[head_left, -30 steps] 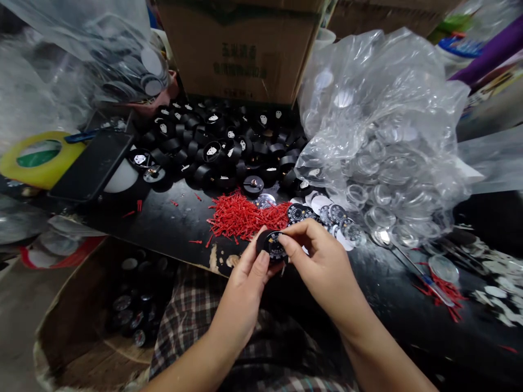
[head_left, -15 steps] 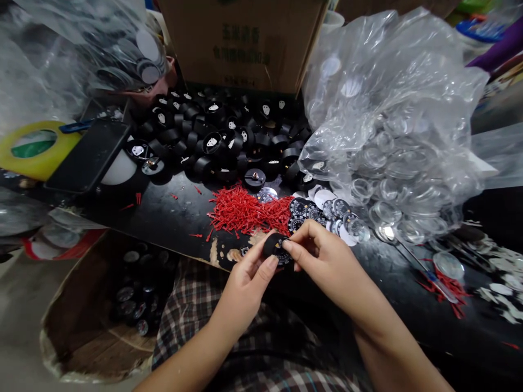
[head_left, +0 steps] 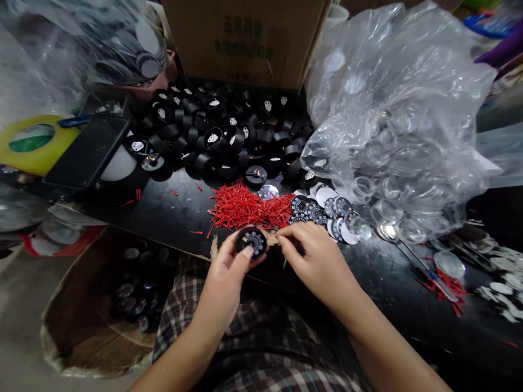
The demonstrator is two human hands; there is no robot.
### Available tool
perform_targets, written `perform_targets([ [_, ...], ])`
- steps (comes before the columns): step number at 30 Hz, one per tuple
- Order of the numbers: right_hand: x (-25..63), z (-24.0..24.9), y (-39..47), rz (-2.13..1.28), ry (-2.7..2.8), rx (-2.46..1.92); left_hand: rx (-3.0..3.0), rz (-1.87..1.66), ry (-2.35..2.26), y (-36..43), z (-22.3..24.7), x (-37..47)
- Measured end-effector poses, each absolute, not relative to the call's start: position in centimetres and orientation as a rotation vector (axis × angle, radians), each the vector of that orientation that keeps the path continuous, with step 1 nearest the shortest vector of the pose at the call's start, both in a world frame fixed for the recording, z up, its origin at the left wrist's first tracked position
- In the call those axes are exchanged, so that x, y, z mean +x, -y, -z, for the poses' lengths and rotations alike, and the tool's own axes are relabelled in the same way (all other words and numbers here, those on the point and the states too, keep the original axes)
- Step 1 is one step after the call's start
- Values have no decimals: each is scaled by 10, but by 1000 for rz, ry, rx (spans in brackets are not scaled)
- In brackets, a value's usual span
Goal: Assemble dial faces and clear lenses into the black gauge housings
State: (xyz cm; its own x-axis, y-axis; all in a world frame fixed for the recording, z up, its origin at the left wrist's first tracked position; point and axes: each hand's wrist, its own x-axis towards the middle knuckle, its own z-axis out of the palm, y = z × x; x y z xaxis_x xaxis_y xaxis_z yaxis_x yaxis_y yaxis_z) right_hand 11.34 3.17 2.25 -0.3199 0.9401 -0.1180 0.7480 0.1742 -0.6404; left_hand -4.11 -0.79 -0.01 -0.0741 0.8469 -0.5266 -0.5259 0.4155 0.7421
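My left hand (head_left: 225, 277) is closed round a black round gauge housing (head_left: 258, 251), its thumb pressed on the printed dial face (head_left: 250, 239), which is turned up toward me. My right hand (head_left: 316, 256) is apart from the housing, just to its right, above the table's front edge. Its thumb and forefinger are pinched together; whatever may be between them is too small to make out. Just beyond both hands lies a heap of small red pointers (head_left: 239, 206). Loose black and white dial discs (head_left: 314, 209) are spread to the right of that heap.
Many black housings (head_left: 212, 139) are piled at the back before a cardboard box (head_left: 245, 49). A plastic bag of clear lenses (head_left: 392, 158) stands right, near a screwdriver (head_left: 435, 280). Yellow tape (head_left: 24, 158) and a phone (head_left: 87, 155) lie left. A bin (head_left: 61, 332) with gauges stands below.
My left hand has moved left with the housing and tilted its dial up. My right fingers have come off the dial and now sit apart from it, to the right.
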Motion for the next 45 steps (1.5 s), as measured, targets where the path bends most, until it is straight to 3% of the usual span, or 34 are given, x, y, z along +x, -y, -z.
perform_targets([
  [4,92,-16,-54,-437,2535,-1736,272,-1334,-1149,-16,-3,-58],
  [8,85,-13,-60,-267,2621,-1728,312,-1385,-1170,-23,-4,-72],
  [16,104,-9,-53,-785,2156,-1668,123,-1174,-1030,5,-10,-50],
  [24,98,-15,-48,-742,2370,-1635,219,-1331,-1099,5,-4,-56],
  [30,76,-15,-47,-458,2586,-1703,225,-1312,-1139,14,-5,-60],
  [35,86,-18,-41,-776,2361,-1573,196,-1262,-1109,14,-11,-49],
  [42,106,-25,-29,-723,2244,-1469,197,-1250,-1025,7,-17,-43],
  [45,108,-31,-27,-865,2124,-1406,230,-1265,-1040,5,-15,-43],
])
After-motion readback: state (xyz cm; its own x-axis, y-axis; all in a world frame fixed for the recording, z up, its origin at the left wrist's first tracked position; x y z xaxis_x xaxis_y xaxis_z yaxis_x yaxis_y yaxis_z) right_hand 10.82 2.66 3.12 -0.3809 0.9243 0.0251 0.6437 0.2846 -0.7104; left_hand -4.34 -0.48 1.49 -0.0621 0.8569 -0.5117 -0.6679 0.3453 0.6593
